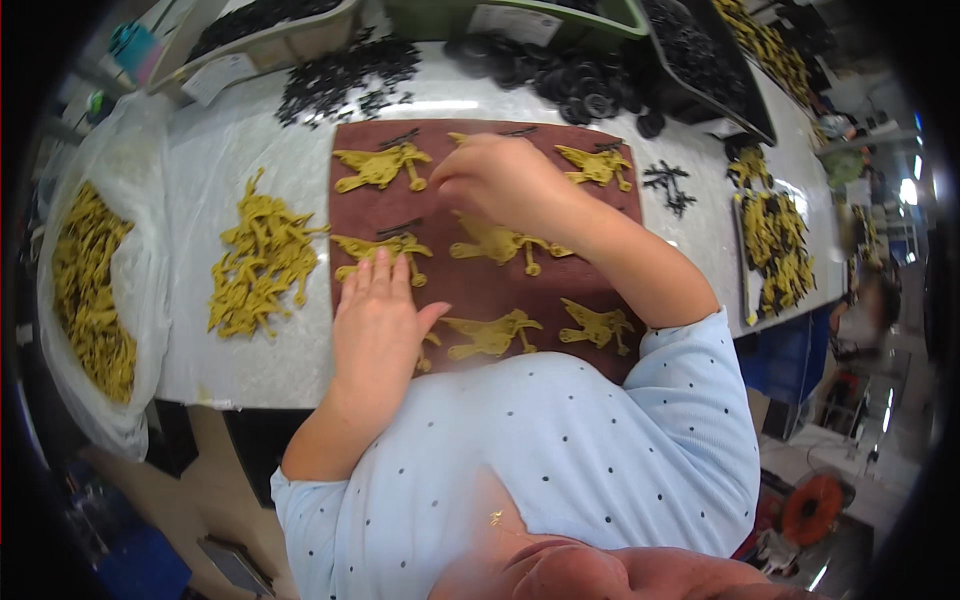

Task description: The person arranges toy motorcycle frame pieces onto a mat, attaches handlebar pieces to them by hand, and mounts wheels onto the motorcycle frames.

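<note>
Brown matting (480,290) covers the middle of the white worktable (230,150) and carries yellow plastic figure-shaped parts laid out in rows, apart from each other, likely so each can be worked on singly. The left hand (375,325) lies flat and open on the mat's near left part, fingertips on one yellow part (385,248), seemingly pinning it in place. The right hand (495,180) curls over the mat's far middle, fingers bent downward; whether it pinches anything I cannot tell. A loose yellow heap (260,260) lies left of the mat, black pieces (345,75) beyond it.
</note>
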The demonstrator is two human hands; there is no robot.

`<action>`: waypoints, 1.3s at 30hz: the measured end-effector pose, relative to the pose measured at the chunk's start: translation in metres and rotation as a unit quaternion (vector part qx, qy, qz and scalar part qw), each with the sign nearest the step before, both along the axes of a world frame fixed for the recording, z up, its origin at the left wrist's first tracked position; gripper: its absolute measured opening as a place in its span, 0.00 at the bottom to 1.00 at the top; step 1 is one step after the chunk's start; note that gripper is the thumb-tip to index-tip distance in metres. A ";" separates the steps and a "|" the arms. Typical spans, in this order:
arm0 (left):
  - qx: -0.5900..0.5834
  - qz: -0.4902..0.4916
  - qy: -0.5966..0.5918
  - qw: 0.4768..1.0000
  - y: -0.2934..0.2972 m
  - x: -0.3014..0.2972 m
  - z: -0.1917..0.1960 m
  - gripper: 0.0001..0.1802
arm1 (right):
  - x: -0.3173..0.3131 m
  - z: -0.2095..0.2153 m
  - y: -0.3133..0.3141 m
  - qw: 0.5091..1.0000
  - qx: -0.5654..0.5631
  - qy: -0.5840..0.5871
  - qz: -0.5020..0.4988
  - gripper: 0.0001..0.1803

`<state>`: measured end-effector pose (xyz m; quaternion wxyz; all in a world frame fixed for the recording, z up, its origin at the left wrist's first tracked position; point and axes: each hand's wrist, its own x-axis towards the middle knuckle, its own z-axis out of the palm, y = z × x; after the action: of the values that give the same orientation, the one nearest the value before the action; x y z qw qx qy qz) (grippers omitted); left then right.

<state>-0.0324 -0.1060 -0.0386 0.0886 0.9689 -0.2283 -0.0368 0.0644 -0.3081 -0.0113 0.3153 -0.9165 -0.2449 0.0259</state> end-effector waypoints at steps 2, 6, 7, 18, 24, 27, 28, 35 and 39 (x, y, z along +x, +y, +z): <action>-0.018 -0.004 -0.012 1.000 0.002 -0.002 -0.002 0.37 | -0.003 0.018 -0.036 0.996 0.026 0.033 -0.073 0.09; -0.035 -0.013 -0.010 0.999 0.001 0.003 0.000 0.37 | -0.020 0.023 -0.148 0.970 -0.061 0.009 -0.234 0.08; -0.038 -0.007 -0.005 0.999 0.003 0.002 0.002 0.38 | -0.027 0.021 -0.170 0.963 -0.105 -0.013 -0.248 0.08; -0.011 -0.135 0.042 0.990 -0.048 0.001 0.055 0.39 | -0.062 -0.040 -0.231 0.924 -0.156 -0.098 -0.336 0.08; -0.056 -0.387 0.074 0.917 -0.098 -0.017 0.039 0.28 | -0.048 -0.048 -0.229 0.934 -0.209 0.024 -0.289 0.10; -0.043 -0.456 0.059 0.887 -0.121 -0.021 0.026 0.24 | -0.062 -0.037 -0.224 0.943 -0.184 -0.024 -0.277 0.08; -0.033 -0.477 0.044 0.877 -0.126 -0.022 0.022 0.23 | -0.068 -0.032 -0.218 0.943 -0.183 -0.021 -0.277 0.08; -0.058 -0.442 0.143 0.884 -0.131 -0.025 0.007 0.23 | -0.138 -0.044 -0.185 0.983 -0.126 -0.084 -0.100 0.13; -0.083 -0.441 0.158 0.879 -0.129 -0.023 0.004 0.24 | -0.162 -0.058 -0.173 0.973 -0.055 -0.080 -0.208 0.15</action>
<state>-0.0558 -0.2349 -0.0345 0.1787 0.7380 -0.6172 -0.2059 -0.0971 -0.4811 -0.0689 0.2422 -0.9624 -0.0713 -0.0999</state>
